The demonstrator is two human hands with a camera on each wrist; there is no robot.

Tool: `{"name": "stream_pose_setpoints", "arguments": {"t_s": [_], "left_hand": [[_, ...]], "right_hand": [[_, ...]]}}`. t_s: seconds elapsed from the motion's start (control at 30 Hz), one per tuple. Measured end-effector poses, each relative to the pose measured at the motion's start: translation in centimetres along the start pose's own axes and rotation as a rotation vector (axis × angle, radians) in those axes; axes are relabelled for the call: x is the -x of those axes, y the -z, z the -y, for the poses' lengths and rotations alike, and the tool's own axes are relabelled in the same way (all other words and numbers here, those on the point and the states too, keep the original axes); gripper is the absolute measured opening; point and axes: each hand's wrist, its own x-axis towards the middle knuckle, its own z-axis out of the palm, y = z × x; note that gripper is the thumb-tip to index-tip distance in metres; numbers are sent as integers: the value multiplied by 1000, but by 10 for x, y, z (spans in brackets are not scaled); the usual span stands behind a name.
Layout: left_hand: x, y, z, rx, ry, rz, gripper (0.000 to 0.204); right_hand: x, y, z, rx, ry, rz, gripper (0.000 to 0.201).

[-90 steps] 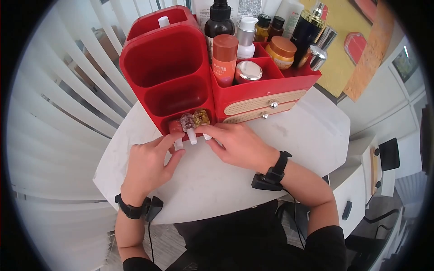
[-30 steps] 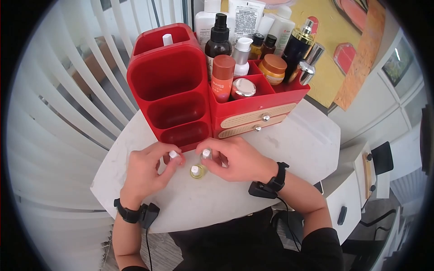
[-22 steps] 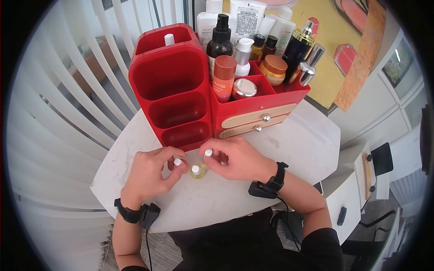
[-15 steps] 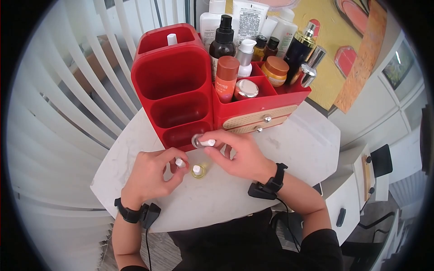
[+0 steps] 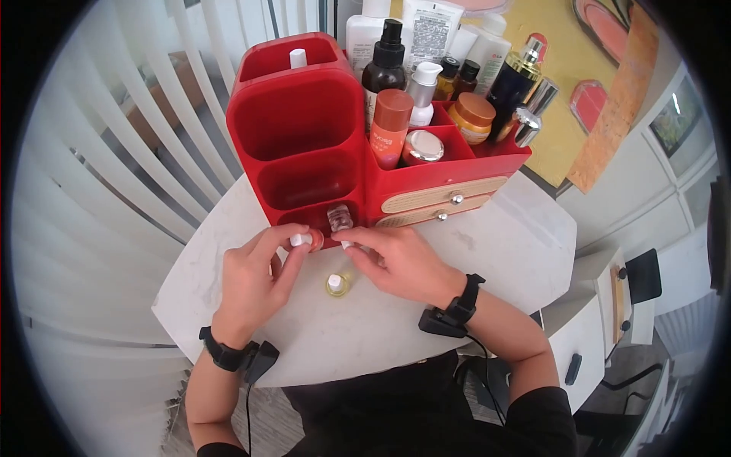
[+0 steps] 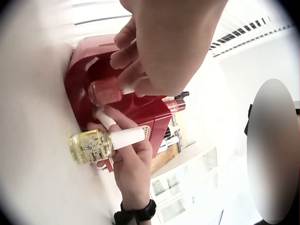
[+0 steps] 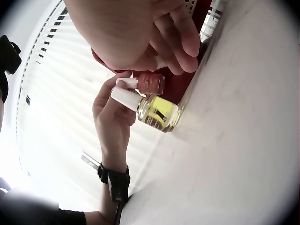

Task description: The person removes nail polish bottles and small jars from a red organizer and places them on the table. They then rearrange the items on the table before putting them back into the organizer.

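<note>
In the head view the left hand (image 5: 255, 274) pinches the white cap of a red nail polish bottle (image 5: 316, 241) at the front of the red organizer (image 5: 293, 126). The right hand (image 5: 403, 259) holds a clear bottle (image 5: 339, 218) by its white cap, the glass inside the lowest front compartment. A yellow bottle (image 5: 337, 286) stands upright on the white table in front of both hands. The left wrist view shows the red bottle (image 6: 105, 91) tilted in the fingers; the right wrist view shows the yellow bottle (image 7: 159, 113) nearest. Right fingertips partly hide the clear bottle's cap.
Two larger compartments rise above the lowest one; a white-capped item (image 5: 298, 58) stands in the top rear slot. To the right, a drawer unit (image 5: 449, 199) carries an orange bottle (image 5: 390, 129), jars and several other bottles. White blinds (image 5: 99, 221) hang at the left.
The right hand has moved the clear bottle from over the table into the lowest compartment. The left hand has carried the red bottle up to the organizer's front. The yellow bottle stays on the table.
</note>
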Motion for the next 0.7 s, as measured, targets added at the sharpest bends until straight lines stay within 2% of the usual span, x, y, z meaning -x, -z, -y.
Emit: {"name": "stream_pose_setpoints", "arguments": {"t_s": [0.27,0.37,0.43,0.53,0.7], "left_hand": [[-5,-22,6,-121,-141,-127,19],[-4,-22,10,-199,-154,-75,24],[-2,-19,10,-255,-164,85,30],[-1,-18,6,-251,-186,108,35],[-1,-13,6,-219,-161,121,33]], "right_hand": [[0,-1,3,-13,-16,-1,24],[-1,0,4,-2,-6,-1,25],[-1,1,5,11,-12,9,25],[0,2,3,-1,-16,-4,25],[0,3,4,-19,-50,34,26]]}}
